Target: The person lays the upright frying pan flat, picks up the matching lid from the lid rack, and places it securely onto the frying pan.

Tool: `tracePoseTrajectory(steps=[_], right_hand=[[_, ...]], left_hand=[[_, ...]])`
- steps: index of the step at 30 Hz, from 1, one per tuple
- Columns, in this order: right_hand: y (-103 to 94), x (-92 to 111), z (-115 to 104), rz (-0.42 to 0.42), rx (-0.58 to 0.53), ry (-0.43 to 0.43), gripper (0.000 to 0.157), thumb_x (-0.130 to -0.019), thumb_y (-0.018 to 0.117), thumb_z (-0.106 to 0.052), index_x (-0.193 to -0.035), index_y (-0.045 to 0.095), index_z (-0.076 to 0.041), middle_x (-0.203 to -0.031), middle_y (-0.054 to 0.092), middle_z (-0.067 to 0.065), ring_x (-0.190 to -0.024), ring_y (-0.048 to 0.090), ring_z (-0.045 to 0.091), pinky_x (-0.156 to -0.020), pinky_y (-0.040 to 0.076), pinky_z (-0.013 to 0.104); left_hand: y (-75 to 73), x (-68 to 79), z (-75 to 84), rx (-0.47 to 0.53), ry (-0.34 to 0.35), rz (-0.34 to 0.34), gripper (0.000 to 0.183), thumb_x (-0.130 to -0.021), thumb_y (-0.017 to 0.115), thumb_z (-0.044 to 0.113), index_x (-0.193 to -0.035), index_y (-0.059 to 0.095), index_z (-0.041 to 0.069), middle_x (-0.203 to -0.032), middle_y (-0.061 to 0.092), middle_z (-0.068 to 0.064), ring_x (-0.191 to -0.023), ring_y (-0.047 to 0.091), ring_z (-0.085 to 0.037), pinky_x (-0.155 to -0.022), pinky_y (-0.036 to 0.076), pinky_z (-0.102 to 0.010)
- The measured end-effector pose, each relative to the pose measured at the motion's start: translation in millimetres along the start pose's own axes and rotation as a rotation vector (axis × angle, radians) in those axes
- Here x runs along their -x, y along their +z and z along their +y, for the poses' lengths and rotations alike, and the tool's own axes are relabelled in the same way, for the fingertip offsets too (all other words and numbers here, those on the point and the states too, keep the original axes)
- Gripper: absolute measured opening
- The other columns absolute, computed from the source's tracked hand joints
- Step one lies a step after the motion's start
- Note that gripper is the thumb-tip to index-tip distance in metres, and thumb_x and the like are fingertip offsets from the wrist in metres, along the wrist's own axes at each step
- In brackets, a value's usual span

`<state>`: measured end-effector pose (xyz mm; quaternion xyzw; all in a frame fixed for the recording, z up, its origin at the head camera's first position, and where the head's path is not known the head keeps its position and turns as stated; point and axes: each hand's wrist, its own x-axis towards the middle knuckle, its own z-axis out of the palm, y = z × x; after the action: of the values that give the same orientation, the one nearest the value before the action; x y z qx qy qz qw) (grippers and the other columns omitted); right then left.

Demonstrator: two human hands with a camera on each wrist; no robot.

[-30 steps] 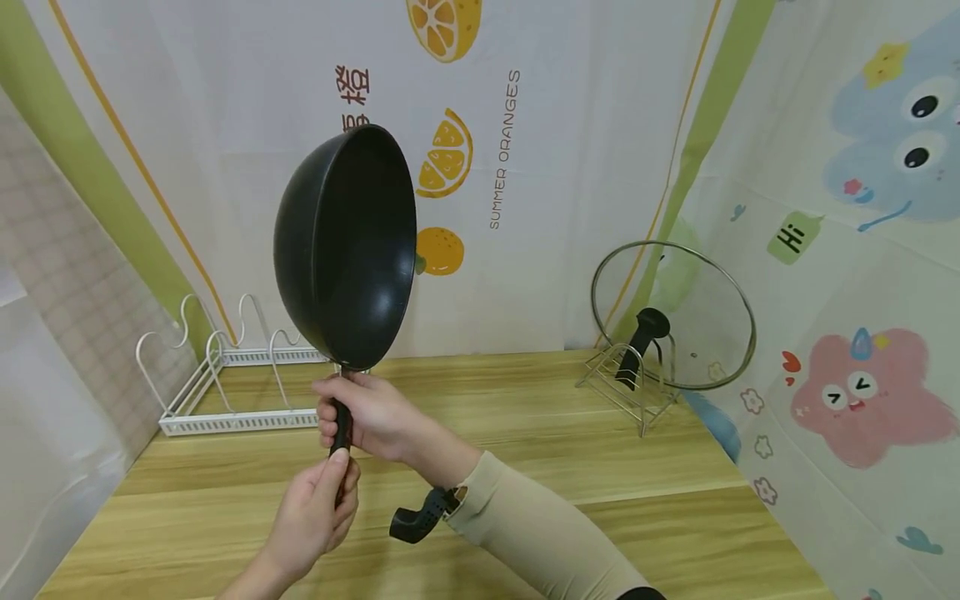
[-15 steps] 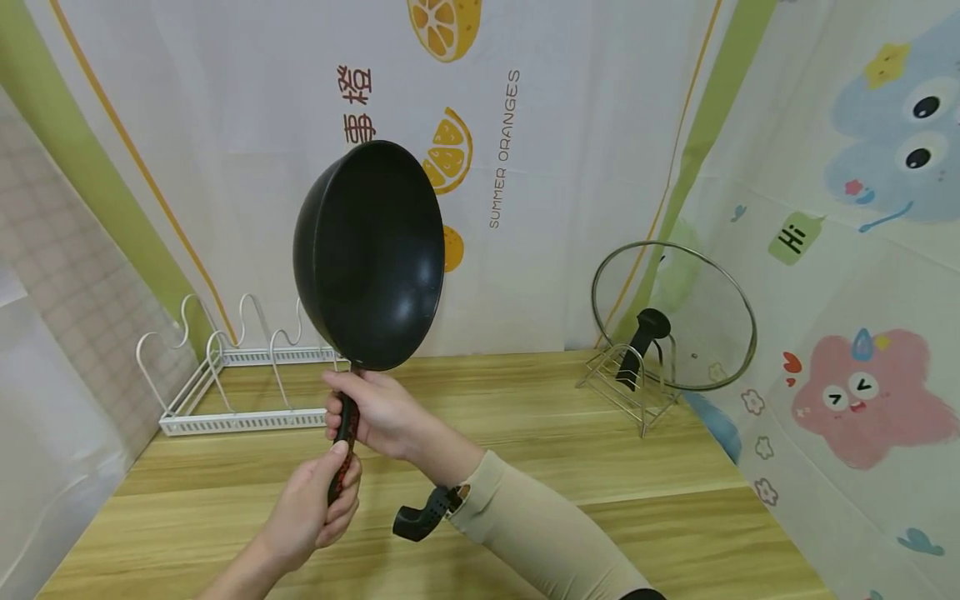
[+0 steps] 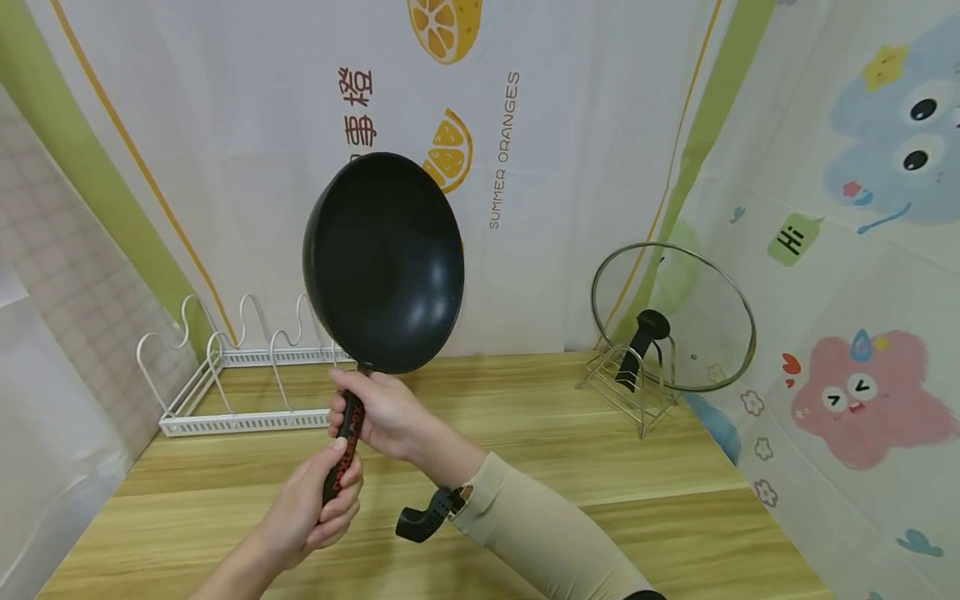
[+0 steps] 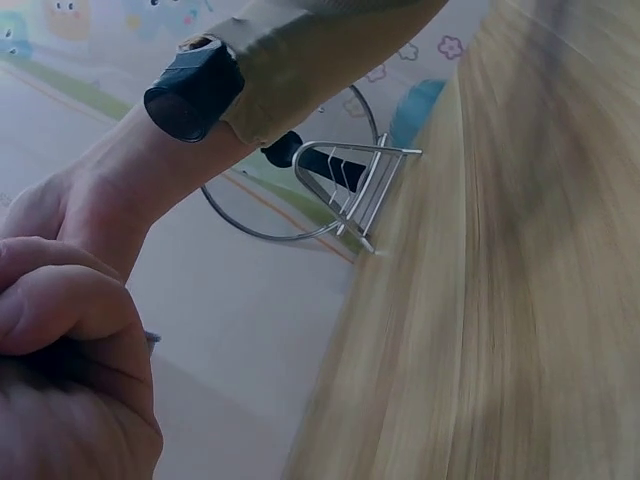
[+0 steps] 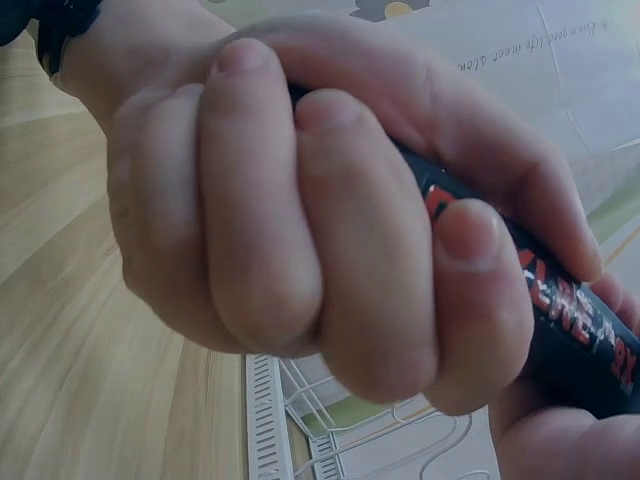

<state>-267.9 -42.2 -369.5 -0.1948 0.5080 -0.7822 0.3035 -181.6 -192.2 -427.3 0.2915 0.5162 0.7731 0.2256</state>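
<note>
A black wok [image 3: 386, 262] stands raised over the table, its dark inside facing me and its handle slanting down to the left. My right hand [image 3: 386, 417] grips the handle just below the bowl. Lower down, my left hand [image 3: 311, 504] holds the end of the same handle, thumb along its top. In the right wrist view, curled fingers of the right hand [image 5: 300, 230] wrap the black handle [image 5: 575, 310], which bears red lettering. The left wrist view has my curled left hand [image 4: 75, 370] at the lower left; the wok bowl is hardly seen there.
A white rack [image 3: 247, 423] with wavy wire dividers stands at the left, partly behind the wok. At the back right, a glass lid [image 3: 705, 333] with a black knob leans in a small wire stand [image 3: 641, 408]. Curtains with printed pictures enclose the wooden table [image 3: 525, 425].
The wok has turned so that its inside faces me more squarely, and it has shifted slightly right and down. Both hands keep hold of the handle; its red lettering now shows more.
</note>
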Motion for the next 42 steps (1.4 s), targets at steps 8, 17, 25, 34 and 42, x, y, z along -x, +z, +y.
tracePoseTrajectory(steps=[8, 17, 25, 34, 42], right_hand=[[-2.4, -0.8, 2.5, 0.044, -0.035, -0.014, 0.034, -0.116, 0.053, -0.028, -0.084, 0.055, -0.015, -0.074, 0.056, -0.006, -0.071, 0.057, 0.010, -0.072, 0.055, 0.026], [-5.0, -1.6, 6.6, 0.108, -0.056, -0.031, 0.036, -0.114, 0.057, -0.026, -0.082, 0.063, -0.013, -0.076, 0.062, -0.004, -0.074, 0.061, 0.013, -0.076, 0.056, 0.026], [-9.3, 2.4, 7.7, 0.129, -0.084, -0.047, 0.031, -0.115, 0.056, -0.025, -0.088, 0.062, -0.012, -0.080, 0.063, -0.002, -0.077, 0.063, 0.014, -0.080, 0.057, 0.026], [-16.7, 3.6, 10.1, 0.141, -0.097, -0.058, 0.032, -0.115, 0.057, -0.027, -0.087, 0.062, -0.012, -0.081, 0.063, -0.002, -0.078, 0.063, 0.015, -0.080, 0.058, 0.027], [-18.2, 4.4, 10.7, 0.128, -0.164, -0.063, 0.033, -0.118, 0.051, -0.028, -0.090, 0.062, -0.014, -0.087, 0.063, -0.002, -0.084, 0.069, 0.011, -0.086, 0.063, 0.026]], left_hand=[[-3.8, -1.4, 7.7, 0.143, -0.064, -0.082, 0.055, -0.121, 0.007, 0.041, -0.092, 0.049, 0.020, -0.063, 0.024, 0.002, -0.042, 0.009, -0.020, -0.036, 0.002, -0.040], [-9.8, -3.0, 11.1, 0.243, -0.095, -0.158, 0.057, -0.121, 0.005, 0.042, -0.094, 0.049, 0.018, -0.063, 0.023, 0.004, -0.042, 0.010, -0.015, -0.034, 0.000, -0.035], [-8.0, -6.8, 12.6, 0.306, -0.130, -0.158, 0.056, -0.121, 0.009, 0.044, -0.092, 0.048, 0.017, -0.062, 0.023, 0.005, -0.042, 0.011, -0.012, -0.035, -0.001, -0.033], [-6.8, -13.1, 10.5, 0.420, -0.103, -0.274, 0.056, -0.121, 0.006, 0.043, -0.096, 0.048, 0.016, -0.064, 0.024, 0.007, -0.042, 0.016, -0.008, -0.034, 0.003, -0.028], [-5.2, -15.4, 10.8, 0.444, -0.114, -0.309, 0.050, -0.121, 0.008, 0.037, -0.095, 0.046, 0.016, -0.065, 0.025, 0.007, -0.042, 0.018, -0.007, -0.033, 0.004, -0.026]])
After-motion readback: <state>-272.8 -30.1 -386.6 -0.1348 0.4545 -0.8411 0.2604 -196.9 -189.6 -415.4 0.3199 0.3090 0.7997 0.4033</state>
